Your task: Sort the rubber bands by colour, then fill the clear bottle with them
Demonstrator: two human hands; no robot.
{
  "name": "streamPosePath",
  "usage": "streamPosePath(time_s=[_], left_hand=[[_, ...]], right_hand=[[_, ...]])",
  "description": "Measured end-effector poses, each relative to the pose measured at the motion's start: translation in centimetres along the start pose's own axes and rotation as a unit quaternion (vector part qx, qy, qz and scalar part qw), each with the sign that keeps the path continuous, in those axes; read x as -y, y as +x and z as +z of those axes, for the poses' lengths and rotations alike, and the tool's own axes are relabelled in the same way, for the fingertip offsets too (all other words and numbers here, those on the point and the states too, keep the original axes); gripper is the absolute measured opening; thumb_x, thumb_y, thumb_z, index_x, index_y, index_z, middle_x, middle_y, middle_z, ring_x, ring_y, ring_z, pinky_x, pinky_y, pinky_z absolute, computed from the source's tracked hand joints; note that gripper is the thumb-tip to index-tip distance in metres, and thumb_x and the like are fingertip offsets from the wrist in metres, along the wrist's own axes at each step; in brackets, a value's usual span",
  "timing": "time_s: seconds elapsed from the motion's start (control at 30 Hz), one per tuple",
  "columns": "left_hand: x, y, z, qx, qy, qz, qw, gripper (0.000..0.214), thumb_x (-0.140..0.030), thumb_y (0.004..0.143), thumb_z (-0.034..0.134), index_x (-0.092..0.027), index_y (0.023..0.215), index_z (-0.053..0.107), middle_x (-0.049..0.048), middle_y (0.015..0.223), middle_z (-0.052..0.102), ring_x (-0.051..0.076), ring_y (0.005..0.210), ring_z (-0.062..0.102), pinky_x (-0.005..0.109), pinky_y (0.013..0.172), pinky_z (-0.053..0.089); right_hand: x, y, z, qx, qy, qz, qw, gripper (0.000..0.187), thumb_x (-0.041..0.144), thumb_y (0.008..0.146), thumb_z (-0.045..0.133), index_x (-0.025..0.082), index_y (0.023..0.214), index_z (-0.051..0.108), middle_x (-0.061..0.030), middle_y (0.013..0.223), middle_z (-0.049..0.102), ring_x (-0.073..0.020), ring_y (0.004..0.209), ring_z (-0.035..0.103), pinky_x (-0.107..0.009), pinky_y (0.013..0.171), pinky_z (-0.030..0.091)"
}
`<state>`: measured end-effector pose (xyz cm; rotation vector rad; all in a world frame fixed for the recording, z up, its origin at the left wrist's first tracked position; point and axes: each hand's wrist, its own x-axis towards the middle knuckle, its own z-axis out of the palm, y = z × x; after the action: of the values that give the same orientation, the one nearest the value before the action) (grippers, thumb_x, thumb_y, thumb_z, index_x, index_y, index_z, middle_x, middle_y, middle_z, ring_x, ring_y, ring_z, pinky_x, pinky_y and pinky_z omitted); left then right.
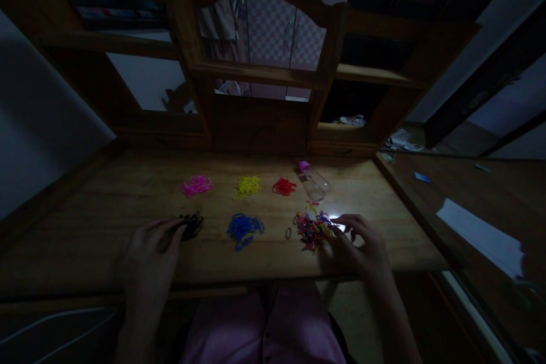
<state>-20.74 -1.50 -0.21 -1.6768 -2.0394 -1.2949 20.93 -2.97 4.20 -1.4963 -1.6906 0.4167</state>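
Observation:
My left hand point(151, 253) is at the left of a small pile of black rubber bands point(194, 226), thumb and forefinger closed together on the bands at its edge. My right hand point(362, 244) reaches into a heap of mixed-colour rubber bands point(313, 231), its thumb and fingers apart at the heap's right side. Between the hands lies a pile of blue rubber bands point(243, 229). Behind are pink rubber bands point(197, 185), yellow rubber bands point(247, 186) and red rubber bands point(284, 186). One single dark band point(288, 233) lies left of the mixed heap.
A clear bottle with a pink cap point(315, 182) lies on the wooden desk point(140, 182) behind the mixed heap. At the back rises a wooden shelf unit point(260, 119). White paper point(482, 236) rests on the surface to the right. A few loose bands point(313, 205) lie near the bottle.

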Motion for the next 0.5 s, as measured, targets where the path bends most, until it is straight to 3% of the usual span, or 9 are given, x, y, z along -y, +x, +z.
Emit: streamPosePath(time_s=[0.07,0.17,0.37,0.5], left_hand=[[-1.1,-0.1,0.4,0.008,-0.028,0.020,0.999,0.023,-0.042,0.082,0.062,-0.024,0.094,0.069,0.0043,0.104,0.063,0.026,0.100,0.057,0.049,0.094,0.044],[-4.9,-0.5,0.8,0.039,-0.082,0.032,0.995,0.018,-0.033,0.084,0.061,-0.023,0.097,0.068,0.0066,0.105,0.062,0.025,0.102,0.056,0.045,0.097,0.043],[-14.2,-3.6,2.5,0.185,-0.189,0.097,0.960,0.013,-0.021,0.088,0.056,-0.025,0.096,0.066,0.0040,0.104,0.061,0.021,0.105,0.055,0.037,0.097,0.044],[-17.6,-6.3,4.5,0.267,-0.194,0.104,0.938,0.016,-0.018,0.090,0.052,-0.023,0.101,0.063,0.0046,0.106,0.060,0.019,0.101,0.055,0.033,0.090,0.047]], right_hand=[[0.0,-0.1,1.0,0.042,-0.009,-0.045,0.998,0.017,0.026,0.084,0.063,0.026,0.099,0.071,-0.0077,0.104,0.062,-0.0221,0.092,0.060,-0.033,0.072,0.051],[0.2,-0.1,2.7,0.064,-0.042,-0.078,0.994,0.019,0.020,0.084,0.062,0.027,0.099,0.071,-0.0078,0.106,0.060,-0.0245,0.103,0.057,-0.040,0.085,0.050],[0.0,0.5,4.1,0.076,-0.088,-0.062,0.991,0.013,0.019,0.085,0.060,0.025,0.088,0.071,-0.0081,0.101,0.062,-0.0248,0.100,0.057,-0.039,0.083,0.050],[0.1,0.9,3.7,0.069,-0.046,-0.035,0.996,0.011,0.022,0.089,0.055,0.022,0.088,0.066,-0.0080,0.099,0.061,-0.0227,0.096,0.058,-0.037,0.084,0.049]])
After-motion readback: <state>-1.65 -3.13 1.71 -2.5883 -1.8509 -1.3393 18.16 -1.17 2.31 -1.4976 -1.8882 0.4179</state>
